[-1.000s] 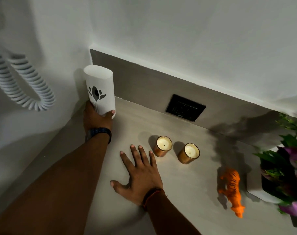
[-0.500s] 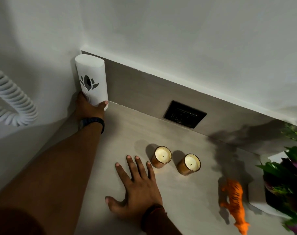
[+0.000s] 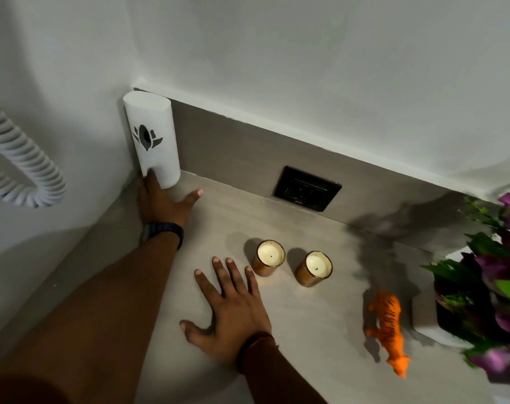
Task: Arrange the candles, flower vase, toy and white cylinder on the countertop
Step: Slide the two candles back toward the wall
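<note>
The white cylinder [image 3: 154, 141], marked with a black flower, stands upright in the back left corner of the countertop [image 3: 306, 330]. My left hand [image 3: 163, 204] lies at its base; the fingers still touch its lower left side, and the thumb is spread away to the right. My right hand [image 3: 230, 310] rests flat on the counter with its fingers apart, just left of two copper candles [image 3: 270, 256] [image 3: 316, 266]. An orange toy tiger [image 3: 389, 325] stands to the right of the candles. The white flower vase [image 3: 425, 319] with purple flowers sits at the right edge.
A black wall socket [image 3: 306, 188] is set in the grey backsplash behind the candles. A white coiled cord [image 3: 23, 167] hangs on the left wall. White walls close the corner on the left and at the back.
My left hand has set the cylinder upright in the corner, and its thumb has come off the cylinder. My right hand stayed flat on the counter.
</note>
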